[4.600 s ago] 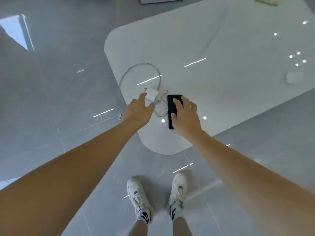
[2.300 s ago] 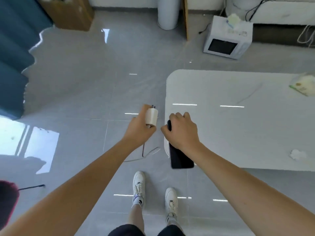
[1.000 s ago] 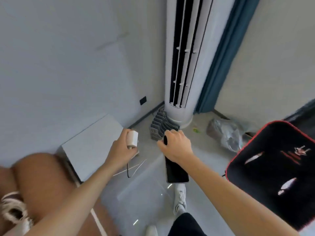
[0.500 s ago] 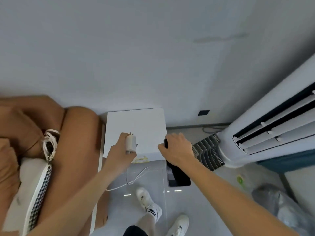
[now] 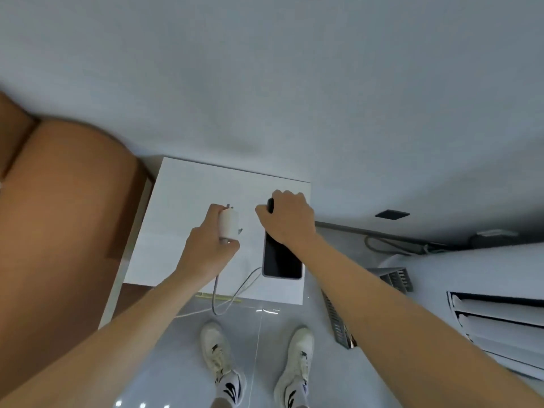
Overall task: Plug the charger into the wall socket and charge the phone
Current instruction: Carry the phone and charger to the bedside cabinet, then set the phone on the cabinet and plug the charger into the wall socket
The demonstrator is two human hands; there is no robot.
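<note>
My left hand point(image 5: 207, 250) grips the white charger block point(image 5: 229, 226), prongs pointing away from me, above a white side table point(image 5: 188, 201). Its white cable point(image 5: 228, 298) hangs down in a loop below the hand. My right hand point(image 5: 287, 220) holds the black phone point(image 5: 281, 260) by its top end, screen up, over the table's right part. A dark wall socket point(image 5: 392, 214) sits low on the grey wall, to the right of the table.
A brown sofa arm point(image 5: 61, 219) fills the left side. A white standing air conditioner point(image 5: 485, 301) is at the right, with a grey slatted basket point(image 5: 394, 279) and a cord point(image 5: 391, 245) on the floor beside it. My white shoes point(image 5: 219, 357) stand on grey tile.
I have stepped closer to the wall; the side table is now right under my hands. Both hands still hold the charger and phone as before.
</note>
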